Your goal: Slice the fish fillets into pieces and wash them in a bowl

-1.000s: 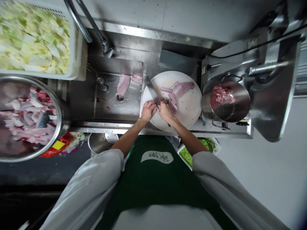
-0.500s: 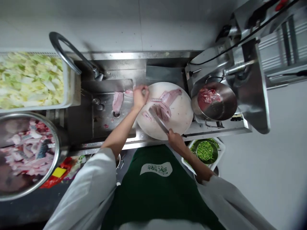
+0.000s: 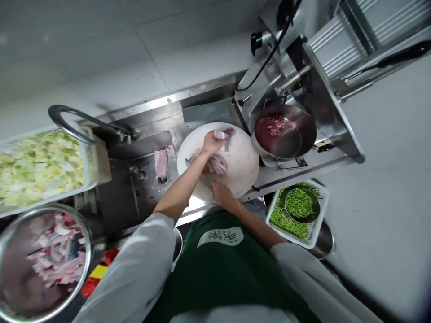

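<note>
On a round white cutting board (image 3: 243,172), my left hand (image 3: 211,143) is closed on a pale pink fish piece (image 3: 220,134) near the board's far side. Cut fish strips (image 3: 218,165) lie in a heap just below that hand. My right hand (image 3: 222,195) is wrapped round a knife's handle at the near edge of the board. Most of the knife (image 3: 187,162) is hidden behind my left forearm; only a bit of blade shows to its left. A fish fillet (image 3: 160,162) rests in the sink to the left.
A steel pot (image 3: 303,139) with red scraps stands right of the board, beside a slicing machine (image 3: 332,112). A faucet (image 3: 72,128) arches over the sink (image 3: 143,197). Left are a cabbage crate (image 3: 97,163) and a steel bowl (image 3: 88,251) of fish. Chopped greens (image 3: 298,204) sit lower right.
My left hand has moved right, from the board's left edge onto the fish, and taken hold of a piece. The knife has shifted left. The camera view has tilted.
</note>
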`<state>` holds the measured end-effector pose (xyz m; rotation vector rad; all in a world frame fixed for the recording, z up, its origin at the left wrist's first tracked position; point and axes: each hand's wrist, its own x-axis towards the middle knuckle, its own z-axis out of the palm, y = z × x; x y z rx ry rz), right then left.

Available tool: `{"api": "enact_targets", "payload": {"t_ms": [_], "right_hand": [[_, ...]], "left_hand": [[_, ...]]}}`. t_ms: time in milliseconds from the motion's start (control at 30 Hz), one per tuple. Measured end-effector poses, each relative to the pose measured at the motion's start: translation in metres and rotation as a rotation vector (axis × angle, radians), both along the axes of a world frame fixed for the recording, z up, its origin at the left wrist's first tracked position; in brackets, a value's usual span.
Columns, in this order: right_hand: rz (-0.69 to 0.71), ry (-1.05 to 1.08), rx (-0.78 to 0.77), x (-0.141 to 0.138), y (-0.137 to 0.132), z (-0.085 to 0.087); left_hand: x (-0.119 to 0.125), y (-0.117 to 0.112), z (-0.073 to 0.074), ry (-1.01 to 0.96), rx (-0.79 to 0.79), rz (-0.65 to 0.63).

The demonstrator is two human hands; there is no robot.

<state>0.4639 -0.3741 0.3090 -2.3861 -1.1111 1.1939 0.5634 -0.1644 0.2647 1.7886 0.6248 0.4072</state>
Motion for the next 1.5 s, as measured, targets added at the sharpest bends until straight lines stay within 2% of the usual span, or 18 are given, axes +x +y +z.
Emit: {"api": "enact_targets", "payload": {"t_ms": [100, 167, 267, 333, 433, 567, 633, 667, 767, 833, 933, 1033, 1100, 1167, 1267, 1367, 1433, 1500], "right_hand": [[-0.081, -0.036, 0.009, 0.027, -0.011, -0.006], [-0.109, -0.074, 0.008, 0.041, -0.016, -0.007], [-0.119, -0.126, -0.029, 0.048, -0.018, -0.003], [-0.102, -0.151, -0.047, 0.045, -0.017, 0.002], [-0.072, -0.181, -0.051, 0.034, -0.010, 0.015], [-0.121, -0.292, 0.056, 0.020, 0.010, 0.035], [-0.149, -0.364, 0.138, 0.014, 0.025, 0.036], [-0.137, -0.375, 0.154, 0.012, 0.032, 0.034], [-0.015, -0.317, 0.086, 0.006, 0.043, 0.018], [0.053, -0.274, 0.029, 0.004, 0.034, 0.009], [0.103, -0.245, -0.069, 0.003, -0.004, 0.005], [0.113, -0.259, -0.231, 0.003, -0.038, 0.012], [0.121, -0.276, -0.266, 0.006, -0.042, 0.021], [0.136, -0.296, -0.222, 0.010, -0.032, 0.032], [0.059, -0.413, -0.058, 0.012, -0.007, 0.049], [-0.038, -0.510, 0.147, 0.004, 0.015, 0.051], [-0.005, -0.462, 0.129, -0.005, 0.029, 0.041], [0.079, -0.378, 0.005, -0.013, 0.044, 0.026]], "left_hand": [[-0.054, 0.004, 0.030, -0.061, -0.069, 0.193], [-0.100, -0.003, 0.032, -0.052, -0.121, 0.334], [-0.163, -0.031, 0.011, 0.112, -0.208, 0.483], [-0.194, -0.051, -0.008, 0.230, -0.152, 0.526], [-0.231, -0.066, -0.025, 0.237, 0.098, 0.556], [-0.267, -0.067, -0.023, 0.108, 0.415, 0.699], [-0.272, -0.067, -0.021, 0.068, 0.522, 0.689], [-0.269, -0.068, -0.021, 0.059, 0.559, 0.625], [-0.249, -0.070, -0.028, 0.099, 0.588, 0.269], [-0.235, -0.070, -0.036, 0.172, 0.579, 0.081], [-0.224, -0.069, -0.046, 0.229, 0.584, 0.007], [-0.225, -0.069, -0.051, 0.189, 0.584, 0.002], [-0.229, -0.068, -0.050, 0.145, 0.573, -0.003], [-0.238, -0.067, -0.049, 0.092, 0.564, 0.072], [-0.265, -0.064, -0.046, 0.012, 0.586, 0.387], [-0.294, -0.062, -0.043, -0.045, 0.624, 0.633], [-0.300, -0.062, -0.041, -0.061, 0.640, 0.651], [-0.292, -0.063, -0.041, -0.049, 0.636, 0.565]]}}
